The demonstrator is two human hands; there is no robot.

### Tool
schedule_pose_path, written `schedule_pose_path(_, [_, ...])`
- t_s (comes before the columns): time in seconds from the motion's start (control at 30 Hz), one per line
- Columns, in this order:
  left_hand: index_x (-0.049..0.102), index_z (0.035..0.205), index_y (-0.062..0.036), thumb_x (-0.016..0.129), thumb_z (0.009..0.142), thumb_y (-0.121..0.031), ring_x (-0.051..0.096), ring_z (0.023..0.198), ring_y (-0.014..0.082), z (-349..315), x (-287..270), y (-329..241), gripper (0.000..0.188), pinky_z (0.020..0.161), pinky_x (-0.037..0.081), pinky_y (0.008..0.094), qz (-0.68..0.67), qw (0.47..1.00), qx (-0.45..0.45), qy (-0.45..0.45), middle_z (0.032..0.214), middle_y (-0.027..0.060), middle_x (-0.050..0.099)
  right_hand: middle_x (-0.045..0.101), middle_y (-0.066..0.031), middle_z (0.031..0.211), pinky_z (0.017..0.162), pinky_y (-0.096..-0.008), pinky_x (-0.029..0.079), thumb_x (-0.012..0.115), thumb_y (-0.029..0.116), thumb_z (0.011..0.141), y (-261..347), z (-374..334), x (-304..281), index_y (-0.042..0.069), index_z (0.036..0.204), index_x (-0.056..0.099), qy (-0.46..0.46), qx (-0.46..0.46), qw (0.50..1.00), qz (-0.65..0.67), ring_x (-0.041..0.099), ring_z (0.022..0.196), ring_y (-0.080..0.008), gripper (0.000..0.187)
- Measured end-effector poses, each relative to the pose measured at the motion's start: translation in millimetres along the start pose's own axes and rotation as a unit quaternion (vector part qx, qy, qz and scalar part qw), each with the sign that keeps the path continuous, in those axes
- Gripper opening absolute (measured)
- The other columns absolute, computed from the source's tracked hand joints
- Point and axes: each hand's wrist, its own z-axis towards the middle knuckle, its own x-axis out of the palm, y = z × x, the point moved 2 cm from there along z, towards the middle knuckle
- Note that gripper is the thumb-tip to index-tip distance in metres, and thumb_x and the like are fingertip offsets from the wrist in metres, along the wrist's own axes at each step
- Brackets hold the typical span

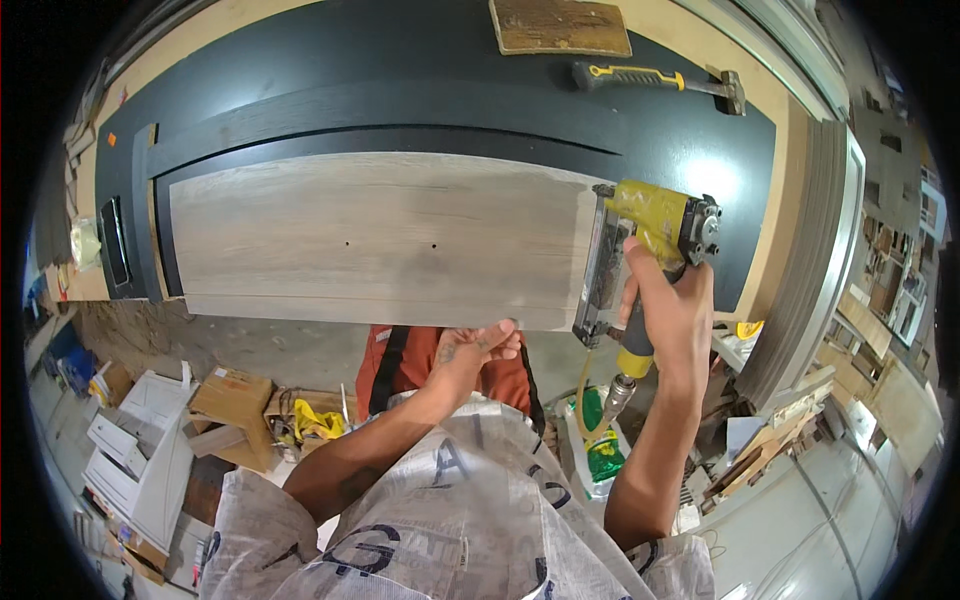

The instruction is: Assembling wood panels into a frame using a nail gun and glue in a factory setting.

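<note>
My right hand [668, 305] grips a yellow pneumatic nail gun [645, 245], its magazine pressed against the right end of a light wood-grain panel [370, 235]. The gun's hose hangs down from the handle. My left hand [475, 350] is cupped under the near edge of the same panel, fingers curled against its underside. The panel lies on a large dark grey board [400, 90] that covers a workbench.
A hammer with a yellow-and-black handle [660, 80] lies on the dark board at the far right, next to a brown sanding block [560, 25]. Below the bench are cardboard boxes [235, 400], white drawer parts [140, 450], and wood offcuts [770, 450] on the floor.
</note>
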Motion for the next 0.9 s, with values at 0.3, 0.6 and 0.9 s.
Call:
schedule_pose_path(0.3, [0.070, 0.095, -0.0011, 0.073, 0.088, -0.019, 0.067, 0.077, 0.0148, 3.7, -2.7, 3.3, 0.019, 0.075, 0.056, 0.0288, -0.007, 1.000, -0.008, -0.007, 0.085, 0.0076, 0.070, 0.054, -0.0047, 0.053, 0.044, -0.0282, 0.041, 0.066, 0.022, 0.084, 5.0, 11.8, 4.4, 0.000, 0.082, 0.063, -0.005, 0.014, 1.000, -0.008, 0.051, 0.043, -0.0135, 0.023])
schedule_pose_path(0.6, [0.071, 0.090, -0.0036, 0.073, 0.088, -0.029, 0.066, 0.078, 0.0137, 0.3, -5.5, -1.3, 0.025, 0.074, 0.053, 0.0288, 0.011, 1.000, -0.001, -0.002, 0.083, 0.0069, 0.070, 0.056, -0.0040, 0.053, 0.047, -0.0294, 0.043, 0.065, 0.020, 0.085, 10.8, 9.2, 8.5, 0.001, 0.073, 0.061, 0.016, 0.011, 1.000, -0.008, 0.053, 0.044, -0.0131, 0.023])
schedule_pose_path(0.9, [0.063, 0.107, -0.0014, 0.063, 0.090, -0.024, 0.059, 0.102, 0.0336, -39.2, 10.8, -165.5, 0.028, 0.090, 0.046, 0.0448, 0.628, 0.669, 0.396, -0.032, 0.109, 0.0143, 0.064, 0.053, -0.0034, 0.053, 0.047, -0.0287, 0.041, 0.065, 0.021, 0.086, 5.2, -13.1, 14.9, -0.001, 0.089, 0.065, -0.002, -0.027, 0.999, -0.021, 0.050, 0.044, -0.0123, 0.023])
